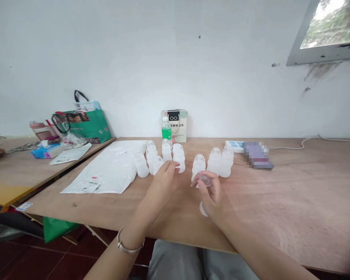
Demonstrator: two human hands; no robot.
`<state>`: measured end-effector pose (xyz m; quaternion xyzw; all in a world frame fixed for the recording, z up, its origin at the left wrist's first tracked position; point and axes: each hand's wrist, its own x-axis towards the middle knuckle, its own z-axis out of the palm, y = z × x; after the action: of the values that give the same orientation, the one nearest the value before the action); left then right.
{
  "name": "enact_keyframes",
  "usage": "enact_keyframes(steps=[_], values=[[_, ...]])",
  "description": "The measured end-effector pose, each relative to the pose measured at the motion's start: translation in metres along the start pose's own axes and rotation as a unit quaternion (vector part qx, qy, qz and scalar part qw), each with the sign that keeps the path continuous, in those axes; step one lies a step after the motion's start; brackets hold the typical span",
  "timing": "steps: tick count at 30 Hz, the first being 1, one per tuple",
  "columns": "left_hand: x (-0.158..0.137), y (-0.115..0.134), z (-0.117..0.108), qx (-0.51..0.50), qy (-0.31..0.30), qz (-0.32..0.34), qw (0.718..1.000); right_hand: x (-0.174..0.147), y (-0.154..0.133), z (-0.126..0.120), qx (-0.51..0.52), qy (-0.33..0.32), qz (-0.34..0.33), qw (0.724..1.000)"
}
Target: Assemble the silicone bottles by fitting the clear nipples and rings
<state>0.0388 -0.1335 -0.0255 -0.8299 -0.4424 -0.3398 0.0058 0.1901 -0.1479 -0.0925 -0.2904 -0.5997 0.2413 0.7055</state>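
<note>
In my right hand (pixel 212 190) is a frosted white bottle with a clear domed cap (pixel 205 179); my fingers curl round its upper part, and its white lower edge (pixel 203 210) shows below the hand. My left hand (pixel 167 175) is closed, its fingertips bent together in front of a standing bottle (pixel 179 155); whether it grips anything is hidden. Just behind the left hand stands another bottle (pixel 158 164), partly covered. Further left are a bottle (pixel 141 163) and others like it. Behind my right hand stand a bottle (pixel 198 165), a second bottle (pixel 214 161) and a third bottle (pixel 227 161).
A white plastic mailer (pixel 105 167) lies left on the wooden table (pixel 294 202). At the wall stand a green-labelled water bottle (pixel 166 130) and a paper bag (pixel 181 130). A blurred phone-like object (pixel 257 154) lies right. A green bag (pixel 90 126) stands on the adjoining table.
</note>
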Motion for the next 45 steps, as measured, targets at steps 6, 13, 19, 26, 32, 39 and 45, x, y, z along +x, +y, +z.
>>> enact_keyframes(steps=[6, 13, 19, 26, 32, 39, 45], values=[[0.044, -0.001, 0.05, 0.232, -0.162, -0.075, 0.956, 0.005, 0.001, -0.003, 0.094, 0.113, -0.057, 0.987], [0.063, -0.009, 0.071, 0.291, -0.232, -0.153, 0.915, 0.008, 0.0, -0.002, 0.117, 0.135, -0.055, 0.982], [0.028, 0.017, 0.037, 0.243, -0.297, -0.061, 0.921, 0.007, -0.001, -0.002, 0.121, 0.121, -0.056, 0.984], [-0.011, 0.044, 0.012, 0.155, -0.26, 0.103, 0.947, 0.006, 0.001, -0.003, 0.118, 0.099, -0.047, 0.987], [-0.015, 0.033, 0.043, 0.008, -0.274, 0.181, 0.945, 0.009, 0.003, -0.006, 0.101, 0.111, -0.058, 0.987], [-0.011, 0.002, 0.004, -0.217, -0.15, 0.074, 0.962, 0.008, 0.001, -0.006, 0.036, 0.125, -0.082, 0.988], [-0.02, -0.022, 0.001, -0.462, 0.042, -0.037, 0.885, -0.003, 0.007, 0.006, -0.041, -0.04, 0.031, 0.998]])
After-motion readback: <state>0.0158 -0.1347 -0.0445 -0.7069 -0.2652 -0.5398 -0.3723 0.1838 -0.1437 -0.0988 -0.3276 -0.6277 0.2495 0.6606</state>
